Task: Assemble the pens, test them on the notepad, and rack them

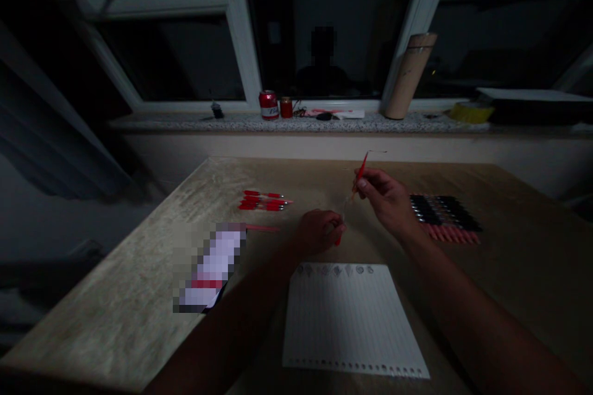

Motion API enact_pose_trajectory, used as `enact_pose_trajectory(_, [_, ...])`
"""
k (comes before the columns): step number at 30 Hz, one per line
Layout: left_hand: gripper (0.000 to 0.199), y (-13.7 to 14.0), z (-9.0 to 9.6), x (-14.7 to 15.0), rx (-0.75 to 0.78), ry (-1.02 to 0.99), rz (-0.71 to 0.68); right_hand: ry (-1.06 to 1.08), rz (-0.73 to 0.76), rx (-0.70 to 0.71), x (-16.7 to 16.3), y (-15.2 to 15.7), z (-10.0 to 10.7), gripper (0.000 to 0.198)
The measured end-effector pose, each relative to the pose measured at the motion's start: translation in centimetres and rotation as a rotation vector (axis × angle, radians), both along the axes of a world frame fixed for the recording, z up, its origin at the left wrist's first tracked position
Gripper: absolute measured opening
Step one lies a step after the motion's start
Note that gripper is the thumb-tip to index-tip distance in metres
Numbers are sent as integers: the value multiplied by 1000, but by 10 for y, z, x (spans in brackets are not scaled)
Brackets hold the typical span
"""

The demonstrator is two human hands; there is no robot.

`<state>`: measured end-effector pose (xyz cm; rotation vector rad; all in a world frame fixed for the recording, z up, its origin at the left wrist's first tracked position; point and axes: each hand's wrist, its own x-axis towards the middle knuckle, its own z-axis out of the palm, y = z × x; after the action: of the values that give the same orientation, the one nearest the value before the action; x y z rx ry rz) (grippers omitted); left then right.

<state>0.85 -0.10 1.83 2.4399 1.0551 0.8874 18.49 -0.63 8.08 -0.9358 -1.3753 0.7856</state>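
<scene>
My right hand (388, 199) is raised over the table, its thumb and fingers pinching a slim red pen part (362, 165) that points upward. A thin dark strand sticks out sideways from its tip. Lower and to the left, my left hand (319, 231) is closed around another pen part (338, 239), red at its lower end with a clear section above. Both parts are close together but look apart; dim light blurs the details. Just below my hands lies a lined notepad (349, 321) with small drawings along its far edge.
Several red pens (263, 202) lie to the left, near a blurred-out phone (215, 262). On the right are rows of black pen parts (445, 213) and pinkish-red pieces (451, 234). A can (269, 105) and a tall flask (410, 77) stand on the windowsill (231, 125).
</scene>
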Motion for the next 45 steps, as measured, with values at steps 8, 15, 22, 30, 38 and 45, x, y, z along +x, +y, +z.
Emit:
enact_pose_trajectory(8, [17,0,-1,0,21,46,-15,19,-57,51,-1,-3,2,28])
enact_pose_trajectory(15, [17,-2,3,0,34,37,-46,36,-40,40,-3,-3,3,24])
enact_pose_trajectory(22, [17,0,0,0,33,46,-5,39,9,-40,-3,1,-6,27])
enact_pose_trajectory(30, [16,2,-3,-2,59,-1,42,-39,153,-134,-5,1,-11,23])
enact_pose_trajectory(38, [14,1,0,-1,64,-15,40,-88,193,-170,-2,2,-16,27])
enact_pose_trajectory(45, [15,1,-1,-1,77,-20,39,-85,190,-182,-2,1,-15,28])
